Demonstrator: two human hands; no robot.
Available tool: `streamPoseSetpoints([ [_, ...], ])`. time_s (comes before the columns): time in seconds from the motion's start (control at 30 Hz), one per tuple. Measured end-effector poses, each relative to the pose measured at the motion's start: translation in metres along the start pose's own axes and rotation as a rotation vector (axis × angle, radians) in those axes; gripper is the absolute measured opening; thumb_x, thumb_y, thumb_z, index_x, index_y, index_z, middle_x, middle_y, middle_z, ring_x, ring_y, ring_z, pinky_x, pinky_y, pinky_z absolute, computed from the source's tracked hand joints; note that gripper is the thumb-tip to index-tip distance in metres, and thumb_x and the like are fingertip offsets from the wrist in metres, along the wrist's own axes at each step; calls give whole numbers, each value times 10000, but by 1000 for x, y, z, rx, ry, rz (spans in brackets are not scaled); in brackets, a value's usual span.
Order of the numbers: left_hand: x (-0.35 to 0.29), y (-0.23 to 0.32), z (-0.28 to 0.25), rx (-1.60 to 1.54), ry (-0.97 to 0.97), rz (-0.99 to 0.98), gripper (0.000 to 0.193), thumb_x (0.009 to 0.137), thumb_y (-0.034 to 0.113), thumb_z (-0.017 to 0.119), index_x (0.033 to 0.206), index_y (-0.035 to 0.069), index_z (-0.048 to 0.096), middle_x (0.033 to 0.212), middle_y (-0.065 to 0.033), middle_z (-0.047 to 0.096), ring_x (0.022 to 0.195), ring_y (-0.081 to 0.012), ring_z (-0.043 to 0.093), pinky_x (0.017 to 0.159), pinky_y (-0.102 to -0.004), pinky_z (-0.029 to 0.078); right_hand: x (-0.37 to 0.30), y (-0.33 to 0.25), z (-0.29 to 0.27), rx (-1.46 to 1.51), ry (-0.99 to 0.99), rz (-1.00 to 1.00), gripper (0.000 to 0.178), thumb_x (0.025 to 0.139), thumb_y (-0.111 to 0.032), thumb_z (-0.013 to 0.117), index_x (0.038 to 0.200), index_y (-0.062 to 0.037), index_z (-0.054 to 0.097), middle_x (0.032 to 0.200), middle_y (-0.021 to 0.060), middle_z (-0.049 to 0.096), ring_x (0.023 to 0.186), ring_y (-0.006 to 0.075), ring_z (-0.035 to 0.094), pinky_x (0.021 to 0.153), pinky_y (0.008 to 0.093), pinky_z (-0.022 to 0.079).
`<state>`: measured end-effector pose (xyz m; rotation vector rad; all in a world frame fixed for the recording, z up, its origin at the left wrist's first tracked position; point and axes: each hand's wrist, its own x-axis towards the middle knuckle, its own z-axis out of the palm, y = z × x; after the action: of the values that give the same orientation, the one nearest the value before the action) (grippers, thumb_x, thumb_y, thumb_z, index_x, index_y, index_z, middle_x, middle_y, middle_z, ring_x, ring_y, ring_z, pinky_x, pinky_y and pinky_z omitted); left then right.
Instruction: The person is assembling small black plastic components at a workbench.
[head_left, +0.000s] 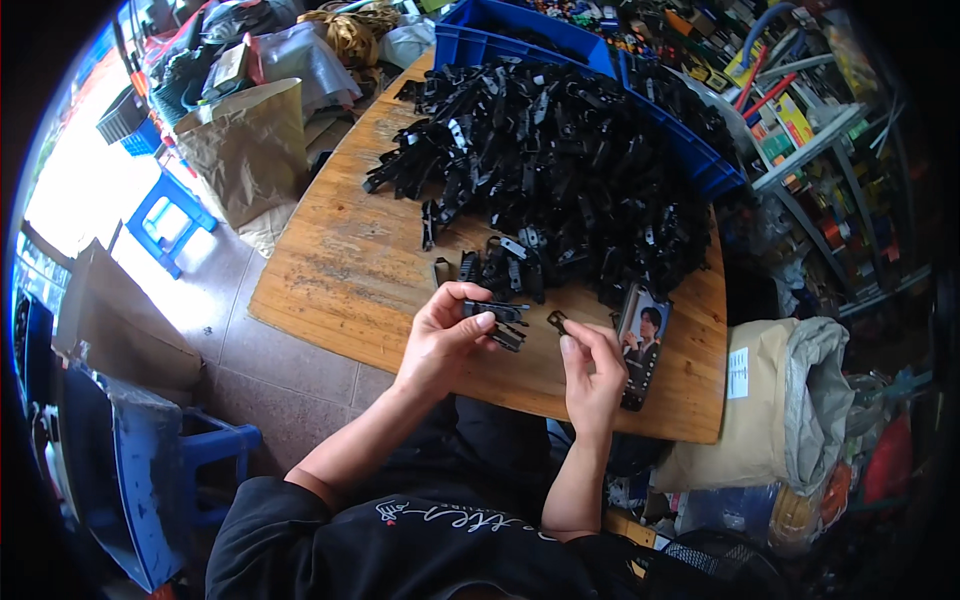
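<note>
Between the thumb and fingers of my left hand (445, 335) is a black clip-like part (497, 322) with two prongs pointing right. My right hand (592, 370) pinches a small dark metal piece (557, 321), held a little to the right of that part and apart from it. Both hands are over the near edge of the wooden table (335, 240). Just beyond them lie a few loose black parts (500, 262), in front of a large heap of similar black clip-like parts (560, 160). Finer details of the held pieces are too small to make out.
A phone (645, 345) with a lit screen lies right of my right hand. Blue crates (520, 38) border the heap at the back and right. Sacks (750, 400) stand against the table's right side. Blue stools (170, 215) and a brown paper bag (245, 150) are to the left.
</note>
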<state>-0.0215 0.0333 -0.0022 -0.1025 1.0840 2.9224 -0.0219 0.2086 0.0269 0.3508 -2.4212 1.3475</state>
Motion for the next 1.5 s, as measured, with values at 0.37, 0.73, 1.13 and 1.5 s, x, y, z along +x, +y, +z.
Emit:
streamPoseSetpoints([
  [0.37,-10,8,6,285,-32,148,260,794,37,637,1019,22,507,817,-33,584,679,-77,547,626,-202,458,-10,-3,37,594,-261,180,301,789,-58,648,1035,8,488,838,32,601,703,58,547,624,196,442],
  [0.73,-11,18,-7,403,11,162,317,826,57,585,1129,9,505,957,-68,589,758,-90,554,682,-213,454,-12,-10,19,64,-292,-112,195,781,-47,652,959,-19,578,791,-18,554,720,61,481,661,189,399],
  [1.13,-27,21,-12,403,-11,45,336,860,47,525,1194,16,515,819,-22,580,768,-82,534,748,-207,425,-24,4,34,410,-106,1,126,842,-15,559,932,16,477,939,74,508,654,59,486,585,181,443],
  [1.5,-32,20,-14,363,4,-32,331,847,46,539,1177,24,543,867,-49,614,801,-104,566,786,-223,437,-10,-13,37,254,138,-3,110,859,-82,573,876,24,550,808,29,537,658,69,491,613,184,414],
])
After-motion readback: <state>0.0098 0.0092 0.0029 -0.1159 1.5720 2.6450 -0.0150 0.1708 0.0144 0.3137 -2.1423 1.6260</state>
